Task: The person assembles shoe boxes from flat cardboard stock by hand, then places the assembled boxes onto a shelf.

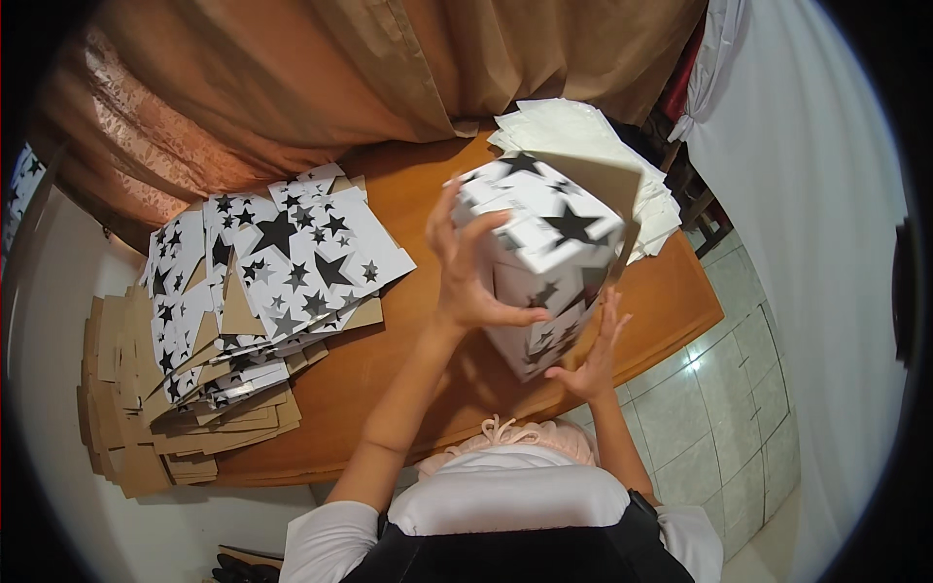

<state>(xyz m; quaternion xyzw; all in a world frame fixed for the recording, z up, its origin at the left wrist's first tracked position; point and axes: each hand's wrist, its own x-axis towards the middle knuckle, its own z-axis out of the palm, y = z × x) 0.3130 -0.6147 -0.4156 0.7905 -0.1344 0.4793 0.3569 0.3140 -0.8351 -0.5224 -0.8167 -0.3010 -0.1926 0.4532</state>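
Note:
A cardboard box (559,253), white with black and grey stars, is tilted over the table in front of me and slightly blurred. On its right a flap (612,185) stands out, showing plain brown board. My left hand (474,267) grips the box from the left, thumb across the near side and fingers spread toward the top. Near the lower right edge is my right hand (593,355), its fingers stretched out and apart. Whether its fingertips press on the box is hard to tell.
Flat star-printed cardboard sheets (301,253) lie stacked on the left of the wooden table (408,194), over brown cardboard pieces (126,389). White sheets (573,126) are piled at the back right. Brown curtains (369,68) hang behind; a white cloth (797,194) hangs at right.

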